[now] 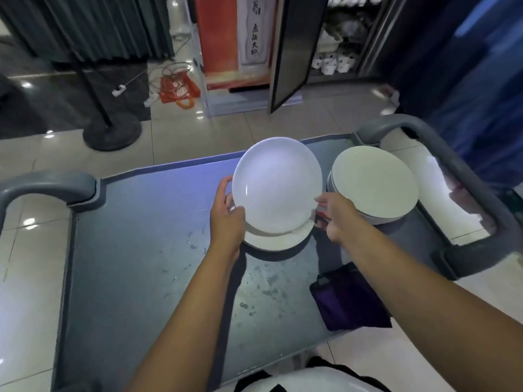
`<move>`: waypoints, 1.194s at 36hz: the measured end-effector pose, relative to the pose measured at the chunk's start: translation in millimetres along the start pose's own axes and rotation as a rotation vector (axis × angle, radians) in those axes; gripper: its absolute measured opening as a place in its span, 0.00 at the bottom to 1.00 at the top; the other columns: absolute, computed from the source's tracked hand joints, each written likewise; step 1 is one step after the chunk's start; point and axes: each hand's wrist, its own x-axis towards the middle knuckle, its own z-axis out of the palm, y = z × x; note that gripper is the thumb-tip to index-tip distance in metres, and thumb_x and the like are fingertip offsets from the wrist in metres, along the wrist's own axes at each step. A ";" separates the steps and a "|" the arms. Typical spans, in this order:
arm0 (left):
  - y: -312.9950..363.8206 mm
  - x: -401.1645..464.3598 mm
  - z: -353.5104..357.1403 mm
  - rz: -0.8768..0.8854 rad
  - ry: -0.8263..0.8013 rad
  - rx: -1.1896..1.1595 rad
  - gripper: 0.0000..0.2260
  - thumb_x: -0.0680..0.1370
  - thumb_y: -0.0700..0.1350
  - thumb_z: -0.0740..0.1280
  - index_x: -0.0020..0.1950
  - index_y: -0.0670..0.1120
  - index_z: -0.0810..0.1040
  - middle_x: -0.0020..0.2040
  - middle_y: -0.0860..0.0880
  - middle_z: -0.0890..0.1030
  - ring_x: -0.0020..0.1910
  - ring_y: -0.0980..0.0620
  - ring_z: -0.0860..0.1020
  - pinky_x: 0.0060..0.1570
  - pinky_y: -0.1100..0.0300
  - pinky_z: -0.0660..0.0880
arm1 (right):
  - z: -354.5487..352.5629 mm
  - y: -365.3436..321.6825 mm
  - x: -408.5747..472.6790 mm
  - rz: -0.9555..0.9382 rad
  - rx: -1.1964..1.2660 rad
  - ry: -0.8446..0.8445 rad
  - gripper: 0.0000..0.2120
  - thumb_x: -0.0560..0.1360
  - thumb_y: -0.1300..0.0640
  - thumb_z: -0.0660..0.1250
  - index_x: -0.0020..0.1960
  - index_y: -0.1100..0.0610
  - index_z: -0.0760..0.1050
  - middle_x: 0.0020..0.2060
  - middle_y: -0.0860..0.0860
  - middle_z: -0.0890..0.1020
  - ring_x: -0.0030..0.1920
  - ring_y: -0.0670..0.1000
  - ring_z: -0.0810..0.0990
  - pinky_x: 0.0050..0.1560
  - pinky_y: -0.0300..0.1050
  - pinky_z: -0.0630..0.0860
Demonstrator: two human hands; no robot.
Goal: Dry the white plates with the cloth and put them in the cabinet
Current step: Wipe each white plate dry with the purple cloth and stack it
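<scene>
A grey cart top [127, 250], wet with scattered droplets, stands on a glossy tiled floor [175, 131]. Beyond it an open cabinet [336, 38] shows white crockery, too blurred to sort out. A stack of white plates [373, 188] sits at the cart's far right. 1 round white plate [277, 188] is tilted up over another plate [277, 239]; the left hand [226, 213] grips its left rim, the right hand [336, 216] pinches its right rim. A dark purple cloth [348, 298] lies at the near right edge.

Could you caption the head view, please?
Both hands lift a white plate off the cart.
</scene>
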 end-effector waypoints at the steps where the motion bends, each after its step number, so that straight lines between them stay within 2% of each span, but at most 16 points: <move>1: 3.9 2.1 -1.2 0.002 -0.010 -0.007 0.32 0.75 0.27 0.59 0.64 0.62 0.76 0.54 0.57 0.85 0.57 0.53 0.81 0.51 0.50 0.80 | 0.6 -3.7 -1.5 -0.012 0.019 -0.010 0.05 0.78 0.64 0.63 0.47 0.56 0.75 0.44 0.52 0.79 0.39 0.50 0.75 0.40 0.44 0.69; 4: 12.9 8.4 -5.8 0.018 -0.040 -0.024 0.33 0.74 0.26 0.59 0.63 0.62 0.77 0.55 0.51 0.86 0.59 0.47 0.81 0.53 0.48 0.80 | 0.8 -10.8 -5.6 -0.029 0.061 -0.063 0.06 0.79 0.62 0.63 0.54 0.55 0.75 0.52 0.52 0.80 0.50 0.51 0.77 0.49 0.46 0.71; 7: 19.3 8.4 -10.3 0.027 -0.045 -0.052 0.32 0.75 0.26 0.61 0.63 0.62 0.78 0.58 0.54 0.85 0.61 0.50 0.81 0.55 0.51 0.80 | -1.8 -12.4 -7.6 -0.051 0.083 -0.114 0.12 0.79 0.61 0.63 0.62 0.57 0.75 0.52 0.49 0.80 0.59 0.51 0.77 0.57 0.49 0.69; 9: 21.6 5.8 -12.3 0.054 -0.054 -0.069 0.32 0.75 0.26 0.62 0.62 0.63 0.78 0.58 0.58 0.85 0.60 0.55 0.81 0.56 0.51 0.81 | -3.8 -12.8 -7.8 -0.073 0.076 -0.150 0.16 0.78 0.61 0.63 0.65 0.57 0.76 0.57 0.50 0.80 0.62 0.51 0.77 0.59 0.52 0.69; 12: 24.7 -0.6 -15.0 0.087 -0.066 -0.058 0.31 0.76 0.26 0.63 0.61 0.64 0.79 0.57 0.63 0.84 0.57 0.63 0.81 0.60 0.50 0.81 | -4.5 -14.4 -7.4 -0.093 0.064 -0.197 0.16 0.78 0.61 0.62 0.64 0.55 0.78 0.63 0.50 0.79 0.63 0.50 0.77 0.62 0.53 0.68; 15: 30.0 -7.4 -16.9 0.158 -0.111 -0.035 0.30 0.77 0.28 0.65 0.64 0.64 0.79 0.63 0.60 0.82 0.61 0.57 0.80 0.60 0.48 0.81 | -3.7 -18.0 -8.4 -0.100 0.073 -0.248 0.16 0.78 0.61 0.62 0.63 0.54 0.80 0.64 0.49 0.79 0.64 0.50 0.77 0.70 0.54 0.68; 18: 39.8 -16.7 -18.6 0.236 -0.177 0.025 0.31 0.79 0.30 0.65 0.61 0.69 0.77 0.61 0.63 0.82 0.59 0.60 0.80 0.54 0.54 0.82 | -4.4 -22.5 -12.0 -0.086 0.110 -0.282 0.16 0.78 0.62 0.63 0.64 0.56 0.77 0.65 0.52 0.78 0.65 0.52 0.76 0.74 0.58 0.66; 22: 51.2 -29.7 -21.1 0.310 -0.277 0.125 0.33 0.81 0.29 0.63 0.67 0.69 0.72 0.61 0.61 0.83 0.60 0.61 0.80 0.54 0.67 0.77 | -3.7 -30.3 -23.2 -0.085 0.146 -0.345 0.09 0.78 0.63 0.62 0.55 0.54 0.78 0.63 0.53 0.77 0.65 0.52 0.75 0.74 0.60 0.65; 27: 51.6 -44.5 -21.2 0.341 -0.327 0.200 0.35 0.78 0.29 0.68 0.69 0.69 0.71 0.64 0.62 0.81 0.62 0.59 0.80 0.54 0.68 0.77 | -6.9 -40.3 -25.8 -0.133 0.128 -0.388 0.10 0.79 0.61 0.63 0.52 0.53 0.82 0.62 0.52 0.79 0.65 0.52 0.76 0.72 0.62 0.68; 30: 39.0 -54.6 -20.2 0.256 -0.252 0.151 0.38 0.74 0.25 0.70 0.70 0.65 0.73 0.63 0.62 0.82 0.59 0.58 0.81 0.54 0.64 0.79 | -9.0 -48.4 -26.3 -0.175 0.066 -0.421 0.11 0.78 0.59 0.63 0.56 0.52 0.82 0.60 0.50 0.80 0.64 0.49 0.77 0.70 0.59 0.70; 32: 28.1 -60.9 -19.8 0.166 -0.199 0.072 0.37 0.71 0.24 0.70 0.72 0.57 0.76 0.64 0.56 0.82 0.60 0.52 0.80 0.55 0.58 0.80 | -12.4 -51.9 -25.3 -0.211 0.003 -0.455 0.13 0.78 0.59 0.64 0.59 0.52 0.82 0.60 0.49 0.81 0.63 0.48 0.78 0.68 0.56 0.72; 33: 23.9 -64.5 -18.6 0.127 -0.168 0.039 0.35 0.70 0.25 0.71 0.70 0.53 0.78 0.63 0.52 0.82 0.60 0.48 0.80 0.53 0.57 0.80 | -15.0 -52.5 -25.8 -0.231 -0.039 -0.481 0.15 0.77 0.58 0.64 0.62 0.52 0.81 0.61 0.48 0.81 0.63 0.48 0.78 0.67 0.55 0.72; 35: 16.4 -72.3 -15.1 0.058 -0.102 -0.048 0.26 0.67 0.27 0.70 0.60 0.51 0.82 0.57 0.47 0.83 0.52 0.43 0.80 0.45 0.57 0.81 | -23.3 -49.7 -27.1 -0.264 -0.126 -0.541 0.19 0.75 0.56 0.66 0.66 0.51 0.78 0.63 0.47 0.80 0.65 0.48 0.77 0.66 0.54 0.73; 37: 10.6 -82.4 -10.4 -0.034 -0.057 -0.158 0.21 0.70 0.25 0.67 0.54 0.48 0.80 0.51 0.46 0.83 0.49 0.44 0.79 0.40 0.57 0.79 | -34.3 -40.3 -28.1 -0.308 -0.220 -0.558 0.23 0.74 0.56 0.69 0.69 0.51 0.74 0.66 0.45 0.77 0.66 0.48 0.75 0.65 0.51 0.74; 40: -0.9 -96.9 -6.6 -0.159 -0.022 -0.305 0.21 0.74 0.23 0.61 0.56 0.46 0.77 0.51 0.49 0.83 0.46 0.49 0.81 0.40 0.58 0.80 | -58.2 -12.4 -25.7 -0.457 -0.484 -0.469 0.20 0.79 0.60 0.68 0.70 0.50 0.74 0.68 0.46 0.75 0.66 0.47 0.74 0.55 0.38 0.72; 43: -12.9 -109.7 -10.7 -0.193 0.056 -0.391 0.19 0.75 0.25 0.61 0.55 0.47 0.77 0.49 0.50 0.83 0.44 0.49 0.82 0.39 0.59 0.82 | -98.1 31.2 -22.6 -0.621 -0.830 -0.448 0.20 0.77 0.56 0.69 0.68 0.48 0.76 0.65 0.43 0.76 0.65 0.43 0.74 0.56 0.30 0.67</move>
